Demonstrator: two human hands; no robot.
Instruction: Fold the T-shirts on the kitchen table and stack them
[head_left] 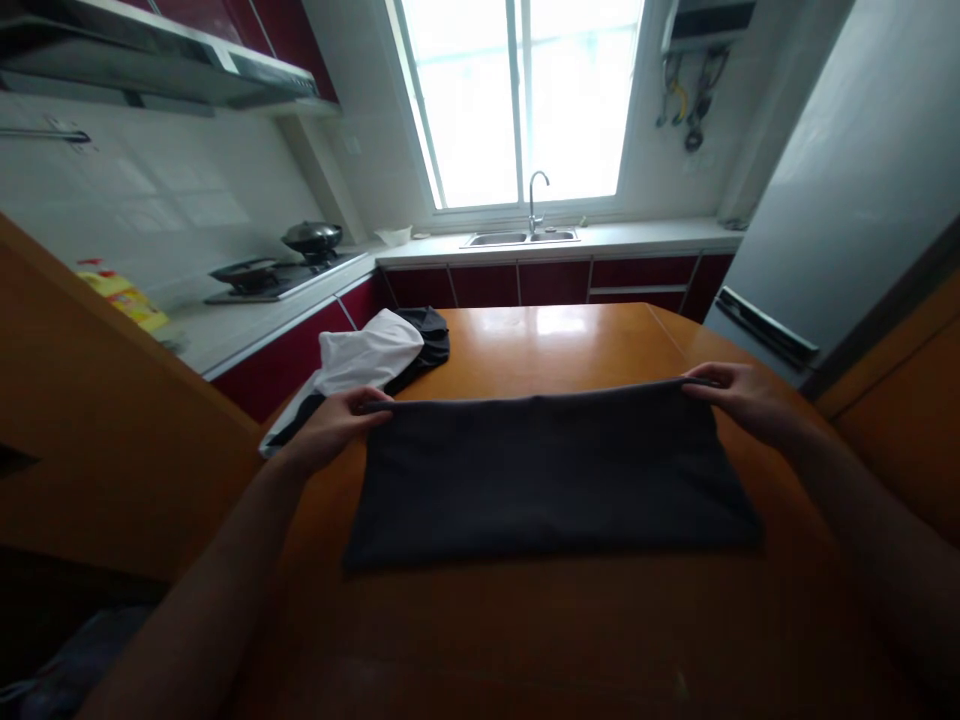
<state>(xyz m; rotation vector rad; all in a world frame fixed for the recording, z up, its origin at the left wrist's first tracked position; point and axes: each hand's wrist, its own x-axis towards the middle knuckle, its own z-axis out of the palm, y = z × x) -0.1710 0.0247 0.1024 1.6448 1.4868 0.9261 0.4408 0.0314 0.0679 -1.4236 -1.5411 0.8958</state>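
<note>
A dark grey folded garment [551, 480], its exact kind unclear, is stretched into a wide rectangle over the wooden table [540, 640]. My left hand [346, 425] pinches its far left corner between thumb and fingers. At the far right corner, my right hand [731, 395] grips the same edge, so the edge runs taut between both hands. The near edge of the cloth hangs down at or just above the tabletop. Just beyond my left hand lies a crumpled pile of clothes, a white one [371, 350] and a black one [427, 335].
A counter with a sink [517, 238] and tap runs under the window. On the left, a stove [281, 280] carries a wok [311, 238] and a pan [246, 273]. A yellow bottle [124, 298] stands nearer. The fridge [847, 180] rises at the right.
</note>
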